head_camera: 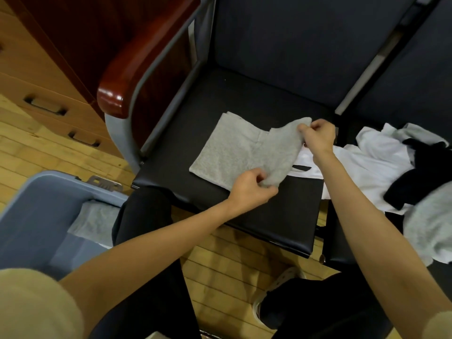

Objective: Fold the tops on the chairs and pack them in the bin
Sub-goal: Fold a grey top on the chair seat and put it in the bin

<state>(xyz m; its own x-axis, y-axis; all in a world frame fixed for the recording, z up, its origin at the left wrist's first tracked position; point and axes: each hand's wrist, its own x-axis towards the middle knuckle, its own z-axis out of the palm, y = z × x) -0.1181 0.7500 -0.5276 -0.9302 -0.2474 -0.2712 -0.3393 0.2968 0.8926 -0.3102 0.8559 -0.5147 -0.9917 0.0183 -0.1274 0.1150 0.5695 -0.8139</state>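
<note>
A partly folded grey top [232, 150] lies on the black seat of the chair [220, 104] in front of me. My left hand [252, 189] pinches its near right corner, and my right hand [318, 135] pinches its far right corner; the right edge is lifted off the seat and curls leftward. A pile of white, black and grey tops [391, 165] lies on the neighbouring seat to the right. The blue-grey bin [29, 216] stands on the floor at lower left, with a folded grey top [97, 221] inside.
A red wooden armrest [115, 94] with a grey metal frame borders the seat on the left. A wooden drawer cabinet [49, 94] stands at far left. My knees in black trousers [146, 241] sit between bin and chair, above a wood-plank floor [232, 277].
</note>
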